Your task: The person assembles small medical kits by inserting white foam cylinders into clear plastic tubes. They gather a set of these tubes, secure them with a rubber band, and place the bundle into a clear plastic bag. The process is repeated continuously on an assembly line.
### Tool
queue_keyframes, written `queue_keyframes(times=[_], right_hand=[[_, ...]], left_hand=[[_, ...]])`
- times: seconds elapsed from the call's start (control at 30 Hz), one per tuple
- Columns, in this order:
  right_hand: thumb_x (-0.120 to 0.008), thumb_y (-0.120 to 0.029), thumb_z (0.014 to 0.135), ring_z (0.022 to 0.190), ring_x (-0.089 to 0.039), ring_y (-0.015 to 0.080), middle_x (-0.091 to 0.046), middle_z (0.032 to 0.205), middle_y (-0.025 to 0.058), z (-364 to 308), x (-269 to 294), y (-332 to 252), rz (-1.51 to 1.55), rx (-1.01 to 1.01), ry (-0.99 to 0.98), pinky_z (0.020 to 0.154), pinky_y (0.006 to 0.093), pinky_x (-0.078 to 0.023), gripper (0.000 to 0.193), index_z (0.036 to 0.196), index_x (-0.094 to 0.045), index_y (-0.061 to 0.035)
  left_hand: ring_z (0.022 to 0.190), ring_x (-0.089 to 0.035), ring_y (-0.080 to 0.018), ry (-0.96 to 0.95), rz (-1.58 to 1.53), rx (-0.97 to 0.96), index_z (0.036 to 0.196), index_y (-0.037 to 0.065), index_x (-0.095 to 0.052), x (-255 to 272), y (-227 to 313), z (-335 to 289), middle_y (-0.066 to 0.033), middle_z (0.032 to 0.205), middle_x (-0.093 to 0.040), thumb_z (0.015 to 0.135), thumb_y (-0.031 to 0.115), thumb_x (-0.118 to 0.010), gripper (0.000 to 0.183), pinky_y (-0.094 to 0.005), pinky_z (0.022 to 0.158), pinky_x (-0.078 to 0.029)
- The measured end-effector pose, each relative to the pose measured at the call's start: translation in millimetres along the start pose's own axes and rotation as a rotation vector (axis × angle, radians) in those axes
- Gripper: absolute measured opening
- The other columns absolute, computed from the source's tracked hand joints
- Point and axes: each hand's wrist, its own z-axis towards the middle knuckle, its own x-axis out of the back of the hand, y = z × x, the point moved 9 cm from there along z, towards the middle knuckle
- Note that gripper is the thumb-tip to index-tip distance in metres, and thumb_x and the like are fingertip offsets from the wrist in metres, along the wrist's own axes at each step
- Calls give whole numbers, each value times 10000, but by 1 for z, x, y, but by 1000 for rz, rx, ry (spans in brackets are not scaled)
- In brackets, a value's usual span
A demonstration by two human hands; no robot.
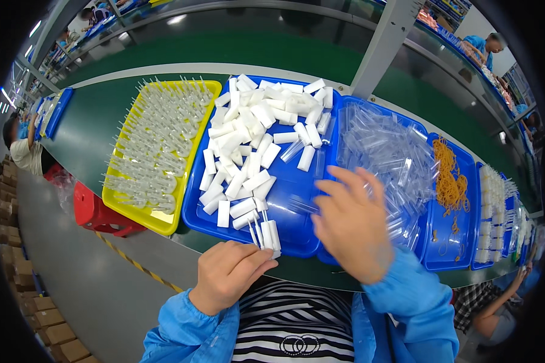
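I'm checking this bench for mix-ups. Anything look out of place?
A few clear tubes lie in the blue tray of white pieces, while the main clear heap fills the next tray, so they look like strays.

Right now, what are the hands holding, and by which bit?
The left hand holds a white pronged piece near its lower end, with the prongs sticking out. The right hand is open, with nothing visibly held.

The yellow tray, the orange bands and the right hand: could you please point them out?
Yellow tray (154,223), head view: its near rim.
Orange bands (447,176), head view: middle of pile.
Right hand (358,228), head view: back of hand.
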Motion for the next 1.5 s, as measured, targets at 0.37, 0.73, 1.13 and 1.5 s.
queue_keyframes(times=[0.37,0.73,1.13,1.5], right_hand=[[-776,-166,726,1086,-579,283,-671,992,90,42,-11,31,-40,59,49,1086,490,-356,274,953,-664,-61],[-641,-54,770,968,-609,275,-641,848,101,20,-2,39,-146,68,-107,1079,472,-385,142,911,-656,-60],[-716,-437,851,1254,-487,341,-569,1340,155,177,-84,8,224,54,25,1014,481,-398,581,1326,-600,-125],[-694,-350,876,1208,-509,313,-597,1267,123,78,-40,13,250,198,127,991,455,-391,454,1261,-631,-119]], left_hand=[[711,-656,-222,10,-74,69,998,45,-710,-6,-4,-2,-85,880,-677,671,4,-853,360,-310,582,-523],[732,-660,-229,32,-118,111,993,45,-704,-9,-8,-11,-92,899,-670,681,-39,-824,345,-313,604,-537],[1007,-589,-172,640,-202,469,1169,-29,-573,18,-77,-44,-108,1162,-504,907,-70,-631,271,-291,914,-496],[938,-582,-163,492,-174,373,1161,-36,-595,4,-78,-42,-113,1137,-505,892,-63,-663,278,-281,858,-506]])
